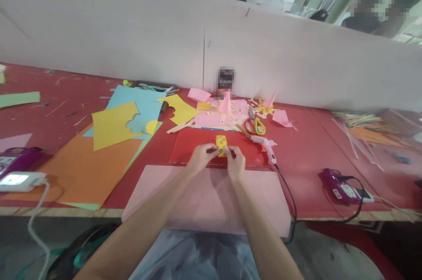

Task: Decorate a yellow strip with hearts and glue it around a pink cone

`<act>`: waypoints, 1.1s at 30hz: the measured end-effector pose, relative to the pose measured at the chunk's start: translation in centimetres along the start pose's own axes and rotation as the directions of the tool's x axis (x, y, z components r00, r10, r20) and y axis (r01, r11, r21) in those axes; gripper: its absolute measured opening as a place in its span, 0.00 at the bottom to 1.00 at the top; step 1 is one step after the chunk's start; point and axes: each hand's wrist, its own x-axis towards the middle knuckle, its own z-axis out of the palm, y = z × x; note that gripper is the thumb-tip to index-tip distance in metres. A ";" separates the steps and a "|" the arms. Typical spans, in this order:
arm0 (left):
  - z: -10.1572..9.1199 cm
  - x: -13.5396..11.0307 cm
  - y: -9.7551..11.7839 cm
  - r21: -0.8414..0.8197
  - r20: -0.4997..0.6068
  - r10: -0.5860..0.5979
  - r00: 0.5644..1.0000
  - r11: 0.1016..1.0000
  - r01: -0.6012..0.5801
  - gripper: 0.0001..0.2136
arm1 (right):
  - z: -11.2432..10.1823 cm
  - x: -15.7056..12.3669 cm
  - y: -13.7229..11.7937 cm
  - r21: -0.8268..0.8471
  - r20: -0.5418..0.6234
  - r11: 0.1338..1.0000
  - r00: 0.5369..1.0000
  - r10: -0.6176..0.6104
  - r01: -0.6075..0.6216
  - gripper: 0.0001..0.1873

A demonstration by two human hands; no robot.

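Between my hands, above a red board [187, 141], is a small yellow paper strip [221, 140] with darker spots or holes, its upper part standing up. My left hand [203, 156] pinches its lower left edge; a small grey bit shows at those fingertips. From the other side, the fingers of my right hand [236, 161] are closed on the strip's right edge. A pink hot glue gun [266, 144] lies right of my right hand, its black cord trailing off the table. Scissors [253, 124] with red and yellow handles lie just behind it.
Pink paper cones [225, 105] stand among yellow cut-outs at the back. Left lie yellow paper [112, 126], blue paper [145, 100] and orange paper [89, 165]. A pink mat [198, 196] covers the front. Purple power strips [341, 187] sit at both sides. A white partition [132, 29] rises behind.
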 end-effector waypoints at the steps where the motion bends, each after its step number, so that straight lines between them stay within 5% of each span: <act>1: 0.0 0.0 0.0 0.001 -0.001 -0.001 1.000 1.000 0.001 0.11 | 0.0 0.0 0.0 0.000 0.002 1.000 1.000 0.002 -0.002 0.14; 18: -0.1 0.0 0.4 -0.040 -0.008 -0.041 0.999 0.998 0.041 0.11 | 0.0 0.0 0.1 0.003 0.007 1.000 1.000 -0.022 0.022 0.15; 24: -0.5 0.4 0.2 -0.117 -0.011 -0.061 0.998 0.991 0.059 0.15 | -0.1 -0.1 -0.3 0.135 -0.008 0.990 0.999 -0.038 0.039 0.19; 33: -0.6 0.6 -0.2 -0.223 0.003 -0.068 0.998 0.972 0.067 0.17 | -0.1 -0.6 -0.3 -0.070 -0.048 0.951 0.951 -0.305 0.301 0.09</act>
